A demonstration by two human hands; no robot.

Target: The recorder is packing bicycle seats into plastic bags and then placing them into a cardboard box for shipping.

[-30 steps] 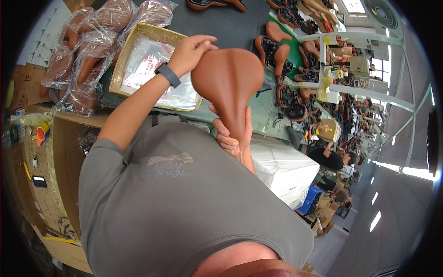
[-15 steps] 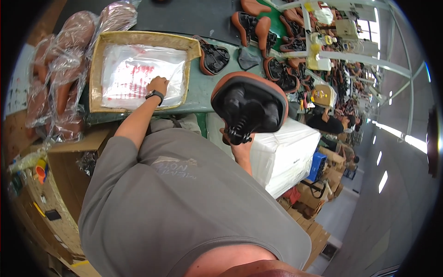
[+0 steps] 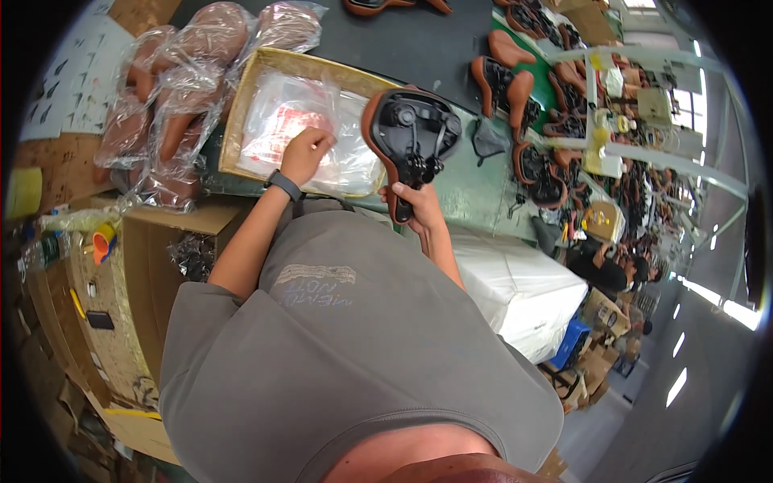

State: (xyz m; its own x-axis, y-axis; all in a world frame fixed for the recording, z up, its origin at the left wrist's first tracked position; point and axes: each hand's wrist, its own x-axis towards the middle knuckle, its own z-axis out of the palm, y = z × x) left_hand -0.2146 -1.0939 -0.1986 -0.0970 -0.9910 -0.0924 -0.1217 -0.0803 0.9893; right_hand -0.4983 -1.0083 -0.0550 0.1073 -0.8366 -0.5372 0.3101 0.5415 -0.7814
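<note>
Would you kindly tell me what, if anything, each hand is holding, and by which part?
The right hand holds a saddle by its narrow nose. The left hand is at the bags; whether it grips one cannot be told.

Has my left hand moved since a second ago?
Yes: against the box, your left hand went left and toward you, from saddle to bags.
</note>
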